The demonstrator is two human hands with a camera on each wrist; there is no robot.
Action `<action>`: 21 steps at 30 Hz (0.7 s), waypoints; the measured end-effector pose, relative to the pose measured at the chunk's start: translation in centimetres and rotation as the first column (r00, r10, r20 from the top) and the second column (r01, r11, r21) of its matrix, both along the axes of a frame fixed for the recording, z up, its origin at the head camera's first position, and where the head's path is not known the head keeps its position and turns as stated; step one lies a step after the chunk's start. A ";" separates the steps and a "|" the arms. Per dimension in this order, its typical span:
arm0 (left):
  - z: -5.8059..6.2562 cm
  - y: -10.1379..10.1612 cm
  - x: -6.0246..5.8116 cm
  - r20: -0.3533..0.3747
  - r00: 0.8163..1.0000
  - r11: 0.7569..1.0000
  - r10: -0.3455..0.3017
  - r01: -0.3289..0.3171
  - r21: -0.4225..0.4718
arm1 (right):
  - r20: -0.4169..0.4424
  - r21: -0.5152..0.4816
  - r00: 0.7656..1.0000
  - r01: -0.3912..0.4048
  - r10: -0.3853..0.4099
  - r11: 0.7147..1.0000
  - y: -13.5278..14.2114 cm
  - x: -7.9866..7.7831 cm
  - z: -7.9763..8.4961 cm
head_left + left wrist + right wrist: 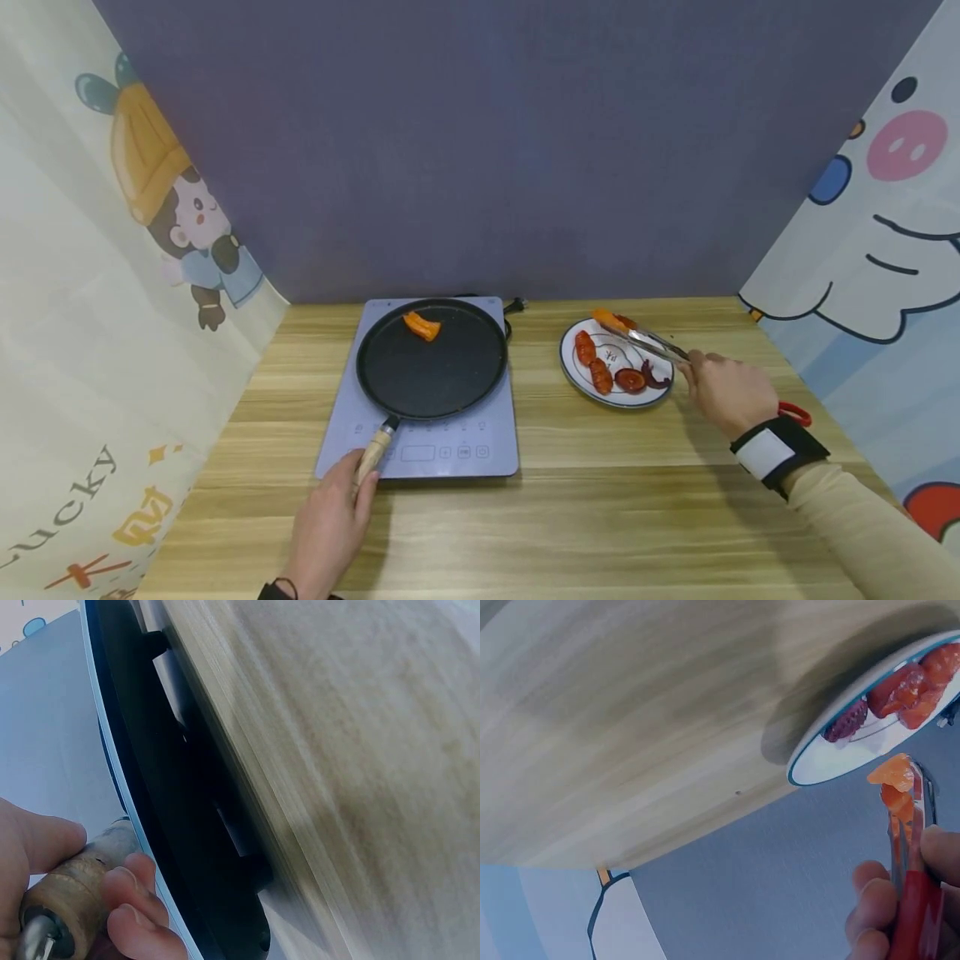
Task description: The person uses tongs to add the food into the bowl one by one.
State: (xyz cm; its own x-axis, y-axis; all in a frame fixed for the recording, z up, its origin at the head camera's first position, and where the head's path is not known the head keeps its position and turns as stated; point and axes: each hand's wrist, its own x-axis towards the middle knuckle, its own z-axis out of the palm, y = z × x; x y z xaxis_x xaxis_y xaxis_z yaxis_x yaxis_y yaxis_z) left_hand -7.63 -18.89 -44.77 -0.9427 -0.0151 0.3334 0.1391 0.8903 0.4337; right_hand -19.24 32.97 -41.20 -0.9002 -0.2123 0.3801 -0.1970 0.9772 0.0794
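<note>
My left hand (330, 517) grips the wooden handle (373, 452) of a round black flat pan (442, 375). One orange food piece (422, 326) lies near the pan's far edge. In my right hand (731, 390) are metal tongs (656, 344) with a red grip (916, 915), seen in the right wrist view. Their tips pinch an orange food piece (606, 318) above the far rim of a white plate (603, 347) with a dark blue edge. Several glossy reddish sausage pieces (601, 377) and a dark purple curled piece (656, 377) lie on that plate.
Beneath the pan is a pale induction cooker (491, 454) with touch buttons along its front. Its black cord and plug (516, 306) lie behind it. A grey-blue panel (510, 150) rises behind the wooden table (585, 517), and printed cloths hang at both sides.
</note>
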 end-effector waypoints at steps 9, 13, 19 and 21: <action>0.1 0.1 0.0 -0.013 1.000 1.000 -0.001 0.001 -0.007 | -0.026 -0.011 0.999 -0.022 0.021 1.000 -0.3 -0.7 1.2; 0.0 0.0 -0.1 -0.025 1.000 1.000 0.000 0.000 -0.010 | -0.031 -0.005 0.999 -0.042 0.041 0.999 -0.7 -1.3 2.2; -0.2 0.0 -0.1 -0.009 1.000 1.000 0.006 -0.006 -0.013 | -0.054 0.005 0.997 -0.056 0.056 0.998 -2.0 -2.0 3.4; -0.2 0.1 -0.2 0.007 1.000 1.000 0.008 -0.008 -0.012 | -0.061 0.004 0.997 -0.055 0.056 0.998 -2.5 -2.2 3.7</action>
